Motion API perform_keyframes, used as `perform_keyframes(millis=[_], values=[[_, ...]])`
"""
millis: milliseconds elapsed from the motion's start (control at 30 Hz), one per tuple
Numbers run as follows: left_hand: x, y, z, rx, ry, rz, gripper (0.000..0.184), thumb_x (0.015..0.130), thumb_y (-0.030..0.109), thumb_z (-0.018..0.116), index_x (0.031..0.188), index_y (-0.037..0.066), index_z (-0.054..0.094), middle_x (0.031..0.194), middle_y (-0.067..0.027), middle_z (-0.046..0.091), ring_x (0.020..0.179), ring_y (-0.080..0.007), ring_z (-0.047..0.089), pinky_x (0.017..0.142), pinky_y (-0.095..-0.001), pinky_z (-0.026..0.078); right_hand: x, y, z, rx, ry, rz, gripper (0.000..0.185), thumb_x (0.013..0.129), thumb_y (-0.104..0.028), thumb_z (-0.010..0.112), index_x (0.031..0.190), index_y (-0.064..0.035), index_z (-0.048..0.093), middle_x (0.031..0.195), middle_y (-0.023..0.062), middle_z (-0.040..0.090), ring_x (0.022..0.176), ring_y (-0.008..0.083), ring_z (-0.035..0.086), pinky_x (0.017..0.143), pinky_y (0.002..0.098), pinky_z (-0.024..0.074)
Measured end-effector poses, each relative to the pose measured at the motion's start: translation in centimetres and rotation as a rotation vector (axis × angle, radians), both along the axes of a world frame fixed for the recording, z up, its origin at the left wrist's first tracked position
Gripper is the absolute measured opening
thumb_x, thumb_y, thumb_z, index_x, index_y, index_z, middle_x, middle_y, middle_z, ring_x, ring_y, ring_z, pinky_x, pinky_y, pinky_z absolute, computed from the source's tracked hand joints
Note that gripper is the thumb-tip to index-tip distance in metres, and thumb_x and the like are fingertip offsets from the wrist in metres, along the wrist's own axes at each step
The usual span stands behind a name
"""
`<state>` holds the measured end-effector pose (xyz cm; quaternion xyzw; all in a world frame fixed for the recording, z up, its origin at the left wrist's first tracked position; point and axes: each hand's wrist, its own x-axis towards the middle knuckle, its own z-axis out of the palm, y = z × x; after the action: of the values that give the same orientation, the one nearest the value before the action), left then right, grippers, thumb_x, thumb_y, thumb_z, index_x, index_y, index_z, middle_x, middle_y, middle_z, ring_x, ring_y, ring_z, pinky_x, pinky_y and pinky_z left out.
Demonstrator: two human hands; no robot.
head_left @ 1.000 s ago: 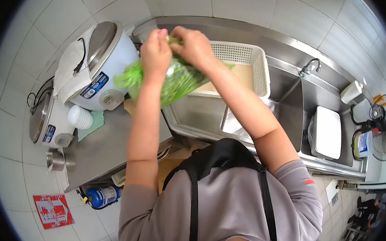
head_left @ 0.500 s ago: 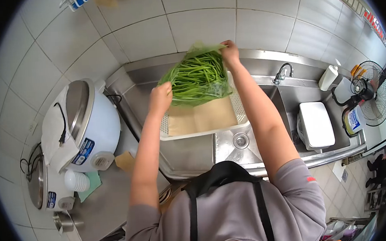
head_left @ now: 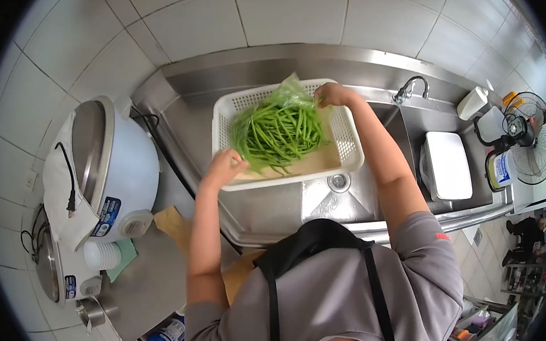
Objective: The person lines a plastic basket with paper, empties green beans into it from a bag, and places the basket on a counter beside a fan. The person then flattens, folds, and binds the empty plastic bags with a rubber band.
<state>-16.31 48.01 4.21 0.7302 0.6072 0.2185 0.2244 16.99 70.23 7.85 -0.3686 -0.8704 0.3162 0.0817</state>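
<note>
One head-worn camera (wide view, dark at its rounded edges) looks forward and down at the white basket from nearby, the wearer's chest on the basket's near side.

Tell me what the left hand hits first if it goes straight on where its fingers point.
Left hand points across the basket: first the near side of the plastic bag, right by the fingertips, then probably the green beans. Height is unclear from this view.
</note>
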Motion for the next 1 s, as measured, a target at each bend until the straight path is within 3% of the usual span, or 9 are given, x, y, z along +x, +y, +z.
perform_keyframes(millis=[133, 233, 333, 433, 600, 733, 900, 967, 1000], values=[[-0.4, 2.1, -0.6, 0.031, -0.11, 0.18, 0.024, 0.082, 0.024, 0.058, 0.091, 0.002, 0.054, 0.098, -0.0159, 0.055, 0.097, -0.0281, 0.053, 0.084, -0.0348, 0.041, -0.5, 0.8, 2.2, -0.113, 0.035, -0.032, 0.038, 0.07, -0.029, 0.064, 0.099, -0.0044, 0.061, 0.091, 0.0094, 0.063, 0.093, 0.0209, 0.055, 0.08, 0.0332, 0.0421], [-0.5, 5.8, -3.2, 0.164, -0.271, 0.359, 0.031, 0.085, 0.028, 0.053, 0.099, 0.0, 0.055, 0.102, -0.0188, 0.056, 0.101, -0.0321, 0.052, 0.085, -0.0366, 0.041, -4.2, -1.0, 4.1, -0.061, 0.655, -0.362, 0.038, 0.073, -0.031, 0.06, 0.101, -0.0047, 0.061, 0.097, 0.0133, 0.063, 0.095, 0.0267, 0.056, 0.083, 0.0351, 0.0418], [-0.4, 9.6, -5.2, 0.056, -0.399, 0.512, 0.038, 0.087, 0.032, 0.048, 0.107, 0.0, 0.054, 0.109, -0.021, 0.054, 0.105, -0.034, 0.05, 0.087, -0.0374, 0.04, -8.2, 0.9, -0.4, 0.168, 0.108, -0.491, 0.04, 0.078, -0.033, 0.055, 0.103, -0.0027, 0.06, 0.1, 0.0189, 0.061, 0.094, 0.0314, 0.056, 0.083, 0.0373, 0.0418], [1.2, 11.6, -6.3, -0.171, -0.615, 0.788, 0.039, 0.087, 0.029, 0.051, 0.109, -0.002, 0.054, 0.113, -0.0216, 0.054, 0.105, -0.0317, 0.051, 0.087, -0.0367, 0.04, -9.4, -0.5, -3.4, 0.07, 0.067, -0.426, 0.043, 0.083, -0.036, 0.051, 0.106, 0.0009, 0.057, 0.097, 0.0238, 0.059, 0.092, 0.033, 0.057, 0.081, 0.0387, 0.0424], [3.2, 10.3, -1.5, -0.101, -1.157, 0.679, 0.034, 0.081, 0.019, 0.061, 0.107, -0.003, 0.057, 0.107, -0.0127, 0.058, 0.097, -0.0204, 0.053, 0.083, -0.0308, 0.041, -9.6, -1.5, -0.8, 0.18, 0.649, -0.789, 0.034, 0.086, -0.027, 0.05, 0.098, 0.0038, 0.057, 0.085, 0.0211, 0.061, 0.078, 0.0276, 0.06, 0.072, 0.036, 0.0449], [4.4, 9.0, 2.9, 0.165, -1.147, 0.389, 0.029, 0.08, 0.015, 0.063, 0.101, -0.003, 0.058, 0.095, -0.0062, 0.061, 0.085, -0.0149, 0.056, 0.077, -0.0275, 0.042, -7.6, -3.0, 7.3, -0.109, 0.972, -0.483, 0.03, 0.086, -0.027, 0.051, 0.093, 0.0017, 0.056, 0.072, 0.0102, 0.055, 0.063, 0.0184, 0.049, 0.067, 0.0337, 0.0445], [2.5, 4.6, 2.2, 0.1, -0.51, 0.294, 0.021, 0.077, 0.014, 0.064, 0.093, 0.002, 0.058, 0.08, -0.0072, 0.062, 0.077, -0.0143, 0.057, 0.07, -0.0276, 0.044, -1.9, -5.2, 4.4, 0.078, 0.464, -0.047, 0.022, 0.083, -0.025, 0.053, 0.087, -0.0055, 0.063, 0.081, 0.0116, 0.063, 0.079, 0.0218, 0.059, 0.07, 0.0343, 0.0449], [1.6, 3.7, -0.1, -0.018, -0.23, 0.33, 0.02, 0.077, 0.014, 0.064, 0.093, 0.005, 0.058, 0.08, -0.0095, 0.062, 0.077, -0.0176, 0.059, 0.068, -0.0296, 0.045, -2.0, -7.0, 2.4, 0.061, -0.397, 0.099, 0.031, 0.067, -0.007, 0.06, 0.097, -0.0093, 0.064, 0.083, 0.007, 0.063, 0.082, 0.0248, 0.059, 0.082, 0.0344, 0.0429], [1.4, 3.4, -0.6, -0.031, -0.173, 0.371, 0.019, 0.076, 0.014, 0.063, 0.093, 0.006, 0.058, 0.081, -0.0105, 0.062, 0.077, -0.0196, 0.059, 0.068, -0.0308, 0.045, -1.7, -7.6, 0.5, 0.011, -0.259, 0.131, 0.031, 0.067, -0.007, 0.06, 0.097, -0.0098, 0.064, 0.085, 0.0067, 0.063, 0.083, 0.0247, 0.059, 0.083, 0.034, 0.0428]])
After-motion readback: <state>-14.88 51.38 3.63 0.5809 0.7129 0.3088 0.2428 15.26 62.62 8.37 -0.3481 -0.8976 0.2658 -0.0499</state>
